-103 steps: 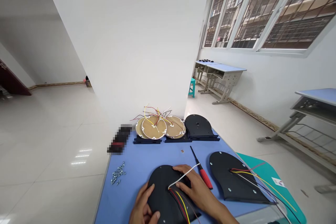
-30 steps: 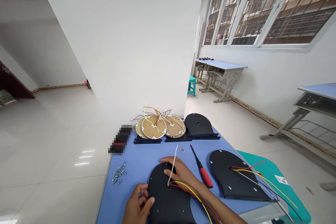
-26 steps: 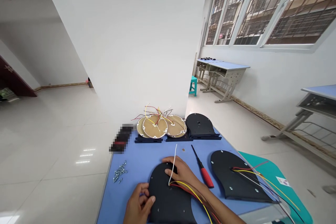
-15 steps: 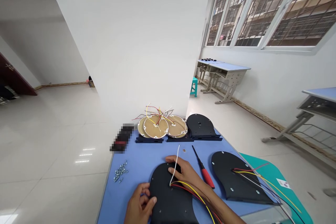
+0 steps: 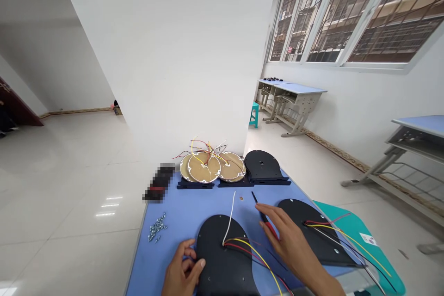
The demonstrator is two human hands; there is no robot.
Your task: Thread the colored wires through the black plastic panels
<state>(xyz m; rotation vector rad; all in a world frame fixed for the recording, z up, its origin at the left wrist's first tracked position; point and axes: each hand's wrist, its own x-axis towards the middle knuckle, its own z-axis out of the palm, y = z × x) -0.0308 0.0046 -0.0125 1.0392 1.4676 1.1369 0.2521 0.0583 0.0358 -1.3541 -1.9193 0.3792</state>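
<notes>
My left hand (image 5: 183,266) grips the left edge of a black rounded metal plate (image 5: 225,259), thumb on top and fingers curled at the side. White, yellow, red and dark wires rise from a hole in the plate's middle. My right hand (image 5: 282,233) is over a screwdriver (image 5: 270,229) with a red-and-black handle, its fingers stretched out and apart. The hand hides part of the handle; whether it touches is unclear. A second black plate (image 5: 321,243) with wires and silver screws lies to the right. Loose screws (image 5: 157,228) are heaped on the left.
At the back of the blue desk (image 5: 173,215) stand round tan discs (image 5: 204,171) with wires, and another black plate (image 5: 263,165). A blurred dark object (image 5: 159,182) lies at the back left. A teal stool (image 5: 374,226) is on the right. A white pillar (image 5: 187,78) rises behind.
My right hand has left the black plate and moved right, over the screwdriver. My left hand stays on the plate's edge. The view has shifted slightly.
</notes>
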